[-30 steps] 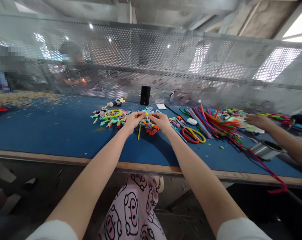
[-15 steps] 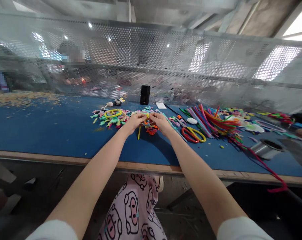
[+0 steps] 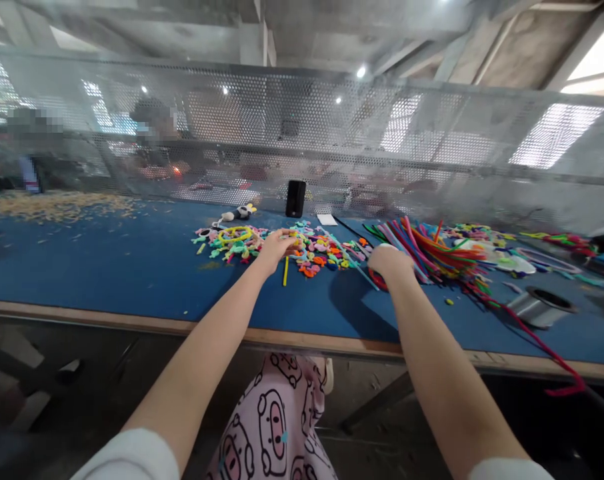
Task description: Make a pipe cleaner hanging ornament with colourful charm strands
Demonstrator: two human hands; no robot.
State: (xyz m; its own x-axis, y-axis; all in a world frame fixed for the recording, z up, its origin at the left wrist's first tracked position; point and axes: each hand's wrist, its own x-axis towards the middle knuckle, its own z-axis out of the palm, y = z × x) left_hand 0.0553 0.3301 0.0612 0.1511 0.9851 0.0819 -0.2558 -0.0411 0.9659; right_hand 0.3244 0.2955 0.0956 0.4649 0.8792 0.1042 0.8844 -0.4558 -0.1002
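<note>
Because my right grip (image 3: 392, 260) covers the scissors (image 3: 392, 287), right of the black phone (image 3: 296, 199), I can't tell its hold; a hasty pull could snag fuzzy sticks (image 3: 423, 248). My left grip (image 3: 278, 249), before the phone, is at a yellow piece (image 3: 293, 235), firmness unclear; it might drop.

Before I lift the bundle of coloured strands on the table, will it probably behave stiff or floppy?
The bundle of coloured strands may bend rather than stay stiff, since many strands curve. It could spread when lifted, because its ends fan out. It is probably light, as the strands look thin.
</note>
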